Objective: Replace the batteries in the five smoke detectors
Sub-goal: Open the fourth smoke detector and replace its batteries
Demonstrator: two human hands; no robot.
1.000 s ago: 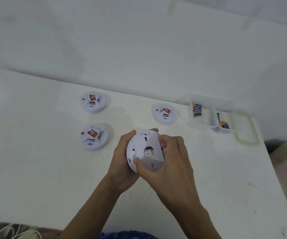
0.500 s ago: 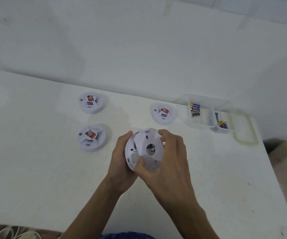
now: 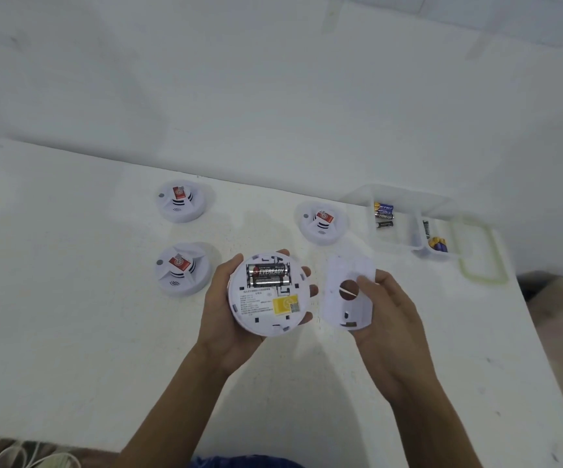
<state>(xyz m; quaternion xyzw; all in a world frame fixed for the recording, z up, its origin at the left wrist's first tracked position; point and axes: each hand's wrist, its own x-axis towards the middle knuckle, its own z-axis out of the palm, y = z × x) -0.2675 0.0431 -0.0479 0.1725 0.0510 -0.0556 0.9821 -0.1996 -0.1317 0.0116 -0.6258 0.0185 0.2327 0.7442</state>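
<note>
My left hand point(image 3: 226, 319) grips a round white smoke detector point(image 3: 269, 300) with its back facing up. Two black batteries point(image 3: 268, 275) lie side by side in its open compartment, and a yellow label sits lower on the back. My right hand point(image 3: 383, 315) holds the detached white back plate point(image 3: 349, 292), which has a round hole in its middle, a short way to the right of the detector. Three more white detectors stand face up on the table: one at the back left point(image 3: 180, 201), one at the front left point(image 3: 182, 268), one at the back centre point(image 3: 322, 222).
A clear two-compartment plastic box point(image 3: 405, 244) at the back right holds loose batteries point(image 3: 383, 214) on the left and more batteries point(image 3: 437, 243) on the right. Its green-rimmed lid point(image 3: 489, 251) lies beside it. The white table point(image 3: 70, 315) ends at the right edge, near the wall.
The back plate has come off the detector. My right hand carried it away to the right, which exposed the battery compartment. My left hand still holds the detector body.
</note>
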